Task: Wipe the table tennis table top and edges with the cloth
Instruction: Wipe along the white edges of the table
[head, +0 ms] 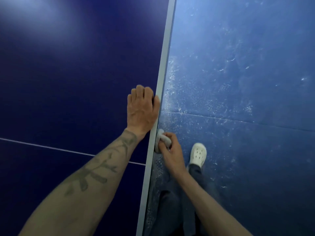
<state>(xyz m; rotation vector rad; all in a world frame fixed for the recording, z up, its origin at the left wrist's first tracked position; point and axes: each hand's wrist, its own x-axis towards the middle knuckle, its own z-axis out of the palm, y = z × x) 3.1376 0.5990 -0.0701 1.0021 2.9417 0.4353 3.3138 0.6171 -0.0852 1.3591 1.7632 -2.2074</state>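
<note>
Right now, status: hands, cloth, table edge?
Left hand resting on the table top beside the edge. Right hand grips the cloth, pressed against the edge's side. Nothing seen blocking the edge ahead.

- I see dim, bluish light; soft, hazy glare lies on the table top point(68, 82) far up-left of where the right hand point(172, 155) grips the cloth point(164, 139).
- The floor point(238, 82) right of the grip is brighter, its scuffs sharp.
- The table edge point(163, 65) above the grip bows slightly.
</note>
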